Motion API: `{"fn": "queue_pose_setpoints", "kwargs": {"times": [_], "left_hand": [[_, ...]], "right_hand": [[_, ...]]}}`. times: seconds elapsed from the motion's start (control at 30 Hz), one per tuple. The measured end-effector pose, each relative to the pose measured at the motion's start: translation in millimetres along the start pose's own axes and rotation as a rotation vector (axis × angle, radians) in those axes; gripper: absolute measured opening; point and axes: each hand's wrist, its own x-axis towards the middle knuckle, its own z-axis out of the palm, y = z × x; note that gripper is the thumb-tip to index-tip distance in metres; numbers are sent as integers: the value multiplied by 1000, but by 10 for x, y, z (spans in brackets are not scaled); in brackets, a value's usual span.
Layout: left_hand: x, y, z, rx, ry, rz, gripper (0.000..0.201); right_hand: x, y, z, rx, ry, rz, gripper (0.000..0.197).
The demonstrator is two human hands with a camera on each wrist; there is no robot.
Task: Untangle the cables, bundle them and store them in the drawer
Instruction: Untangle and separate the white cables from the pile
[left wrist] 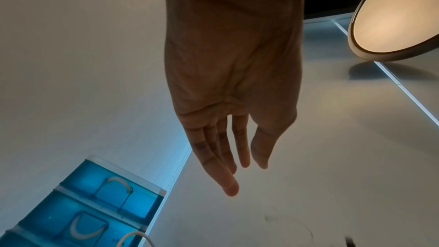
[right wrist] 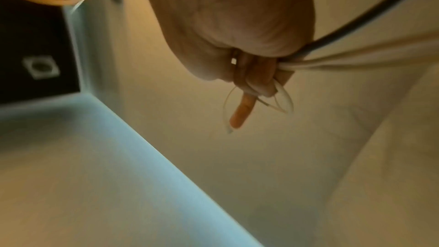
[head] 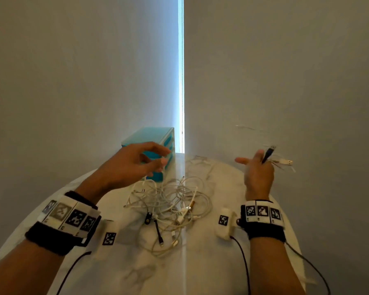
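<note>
Cables [head: 271, 160] gripped in right hand [head: 258, 175] fingers [right wrist: 256, 74].

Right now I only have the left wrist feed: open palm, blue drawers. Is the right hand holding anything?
Observer: Yes. The right hand grips several cable ends, a black plug and a white USB plug sticking out.
Operator: The rest of the cables?
Observer: A tangled pile lies on the round table, in front of the drawer unit.
Operator: Any drawer open?
Observer: None looks pulled out. The left hand hovers in front of it, empty.
</note>
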Motion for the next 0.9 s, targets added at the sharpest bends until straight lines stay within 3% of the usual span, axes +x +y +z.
{"fn": "queue_pose_setpoints", "kwargs": {"times": [0.13,0.3,0.43,0.6,0.7,0.83,0.9], "left_hand": [[34,4,-25,8,20,6,18],[42,79,198,17,-69,13,16],[89,123,321,99,-133,41,18],[272,95,527,235,-163,-10,57],[371,82,644,184,-148,-25,69],[484,-4,743,293,-77,22,46],[547,-85,714,337,-20,-12,30]], "right_hand": [[90,248,58,-215,35,114,61],[-47,296,176,-642,-359,-23,63],[-164,312,316,-744,-526,-154,55],[-441,198,485,-740,-746,-308,52],[-646,86,555,-767,-908,-411,41],[-746,-2,543,-752,-988,-460,62],[-724,1,505,-734,-1006,-408,53]]}}
